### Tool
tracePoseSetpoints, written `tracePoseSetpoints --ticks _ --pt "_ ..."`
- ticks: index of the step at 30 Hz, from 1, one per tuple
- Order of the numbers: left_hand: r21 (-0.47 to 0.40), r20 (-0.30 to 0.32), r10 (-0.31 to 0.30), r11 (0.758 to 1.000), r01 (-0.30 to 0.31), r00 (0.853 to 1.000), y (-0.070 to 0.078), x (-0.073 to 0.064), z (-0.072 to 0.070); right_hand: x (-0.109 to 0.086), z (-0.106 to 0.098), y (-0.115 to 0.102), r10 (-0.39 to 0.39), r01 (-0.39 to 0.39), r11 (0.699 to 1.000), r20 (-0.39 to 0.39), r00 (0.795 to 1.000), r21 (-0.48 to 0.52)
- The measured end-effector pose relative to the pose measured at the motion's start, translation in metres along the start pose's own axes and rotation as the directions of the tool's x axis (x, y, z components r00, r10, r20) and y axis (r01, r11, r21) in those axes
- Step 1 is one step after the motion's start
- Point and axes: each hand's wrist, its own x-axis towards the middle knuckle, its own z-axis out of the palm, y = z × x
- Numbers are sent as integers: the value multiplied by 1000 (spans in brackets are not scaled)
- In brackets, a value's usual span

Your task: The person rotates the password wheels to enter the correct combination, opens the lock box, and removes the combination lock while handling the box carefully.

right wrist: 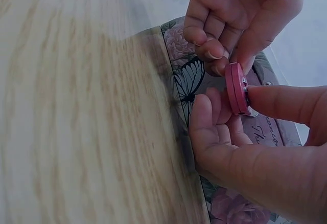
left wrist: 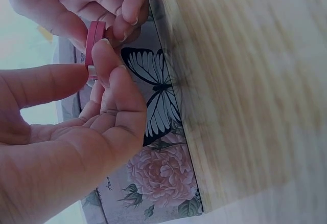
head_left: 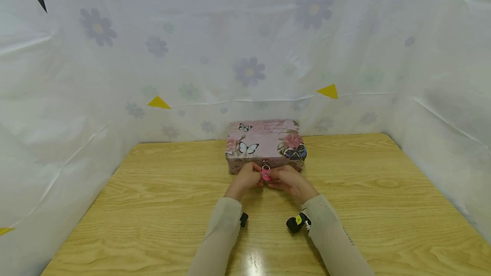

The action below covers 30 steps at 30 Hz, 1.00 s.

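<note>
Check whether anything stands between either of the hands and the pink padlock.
Nothing visible does: the left hand and the right hand both pinch the pink padlock directly, at the front of the butterfly-print box.

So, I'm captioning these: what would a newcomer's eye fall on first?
The bright pink padlock, held by the left grip and right grip at the front of the butterfly box, stands out first. Next comes that box, near the back of the wooden table, then yellow triangles on the pale sheet behind it.
</note>
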Motion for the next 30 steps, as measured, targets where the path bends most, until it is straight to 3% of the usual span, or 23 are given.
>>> tracePoseSetpoints --ticks 9,30 --pt "48 -8 -4 999 4 1000 2 1 -1 3 0 1 -25 25 1000 -13 1000 16" --pt "15 -16 -1 1000 1 1000 0 -1 0 2 0 2 -2 4 997 -18 1000 71"
